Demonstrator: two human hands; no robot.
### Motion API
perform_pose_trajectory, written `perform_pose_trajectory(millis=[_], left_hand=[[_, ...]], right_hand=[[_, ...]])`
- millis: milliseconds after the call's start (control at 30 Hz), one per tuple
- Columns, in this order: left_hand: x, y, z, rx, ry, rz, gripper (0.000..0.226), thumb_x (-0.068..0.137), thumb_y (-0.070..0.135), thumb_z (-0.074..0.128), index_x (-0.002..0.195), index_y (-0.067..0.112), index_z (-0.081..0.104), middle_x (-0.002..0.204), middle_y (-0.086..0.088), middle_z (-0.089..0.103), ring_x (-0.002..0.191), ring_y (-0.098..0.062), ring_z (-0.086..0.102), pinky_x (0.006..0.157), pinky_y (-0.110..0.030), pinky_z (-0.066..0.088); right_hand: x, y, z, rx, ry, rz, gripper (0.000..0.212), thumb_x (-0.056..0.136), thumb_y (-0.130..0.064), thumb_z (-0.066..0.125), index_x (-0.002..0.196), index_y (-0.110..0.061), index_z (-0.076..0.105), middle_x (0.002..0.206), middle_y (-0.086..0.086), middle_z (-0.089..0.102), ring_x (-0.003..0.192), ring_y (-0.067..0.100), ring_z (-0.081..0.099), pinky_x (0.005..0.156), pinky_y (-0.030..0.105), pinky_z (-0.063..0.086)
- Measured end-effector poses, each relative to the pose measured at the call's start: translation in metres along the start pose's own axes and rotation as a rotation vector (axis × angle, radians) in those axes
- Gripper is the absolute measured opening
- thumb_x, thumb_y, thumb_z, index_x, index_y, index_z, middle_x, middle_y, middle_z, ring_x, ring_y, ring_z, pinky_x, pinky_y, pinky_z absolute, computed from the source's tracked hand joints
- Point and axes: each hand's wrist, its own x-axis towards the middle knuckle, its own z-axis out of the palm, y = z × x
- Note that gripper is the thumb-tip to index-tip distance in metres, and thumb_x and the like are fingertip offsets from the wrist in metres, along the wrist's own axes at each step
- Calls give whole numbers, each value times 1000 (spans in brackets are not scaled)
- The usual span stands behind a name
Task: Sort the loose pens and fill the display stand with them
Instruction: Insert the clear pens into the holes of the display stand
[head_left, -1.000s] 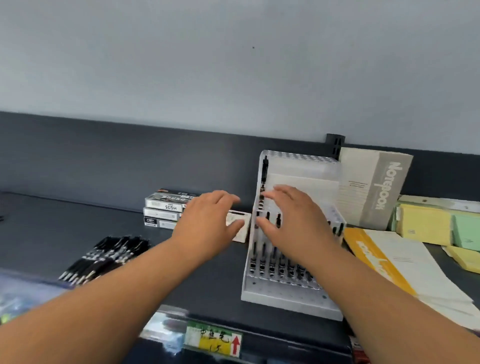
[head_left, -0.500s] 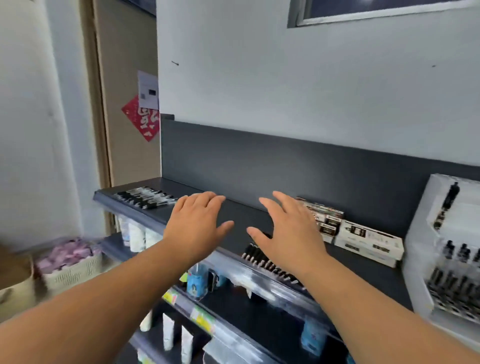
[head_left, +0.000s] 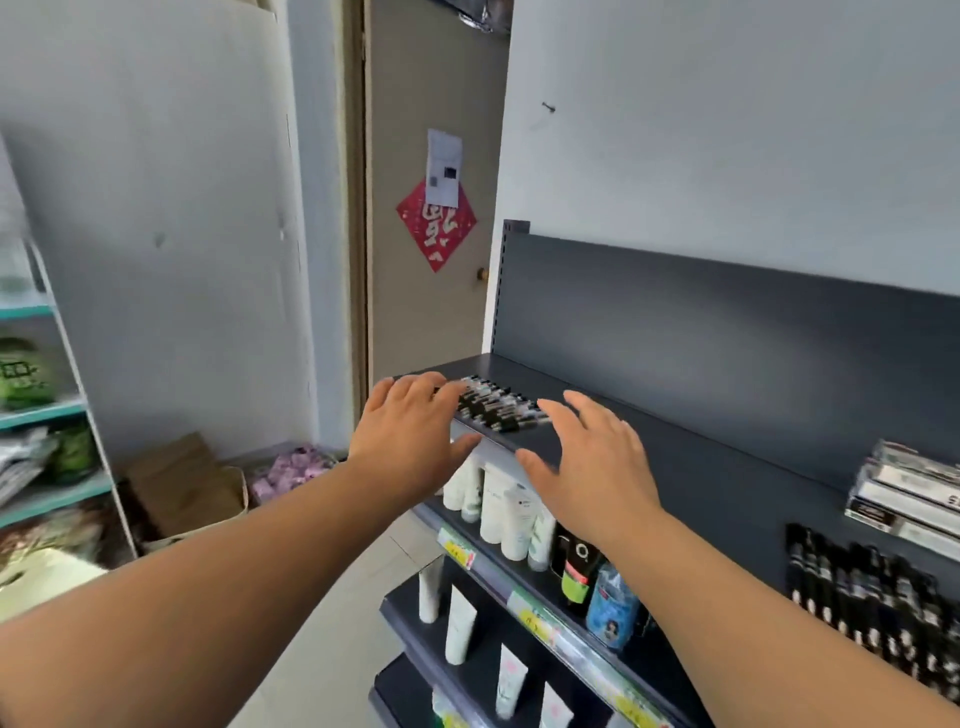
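Note:
A loose pile of pens with clear and black barrels (head_left: 496, 405) lies at the left end of the dark top shelf (head_left: 691, 457). My left hand (head_left: 410, 436) hovers open at the pile's left edge, fingers spread. To the pile's right, my right hand (head_left: 587, 462) is also open above the shelf, holding nothing. A second pile of black pens (head_left: 872, 603) lies blurred at the right. The display stand is out of view.
Stacked pen boxes (head_left: 909, 493) sit on the shelf at the far right. Lower shelves hold tubes (head_left: 501, 504) and bottles (head_left: 610, 608). A door with a red paper sign (head_left: 436, 226) stands behind; a teal shelf unit (head_left: 36, 405) and bags (head_left: 182, 483) are on the left.
My view has swung left, away from the display stand, along the shelf. Both open hands moved with it from the stand to the far-left pile of pens.

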Motion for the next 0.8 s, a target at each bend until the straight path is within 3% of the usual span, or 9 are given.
perform_pose_trajectory(millis=[467,800], left_hand=[[130,-60,112,-68,-89,-15,58,92,59,41,142,32,32,145,9,37,135,-14,33,117,-37,17],[210,-76,190,-228,-222,121,55,94,54,41,143,31,33,147,8,35,135,-15,33,114,-34,23]], right_hand=[[145,21,116,134,-120,123,58,95,-54,41,147,-31,28,156,-7,21,142,18,23,114,37,24],[180,35,150,127,-146,382,60,92,-57,44,146,-36,26,153,-12,20,138,18,26,111,35,28]])
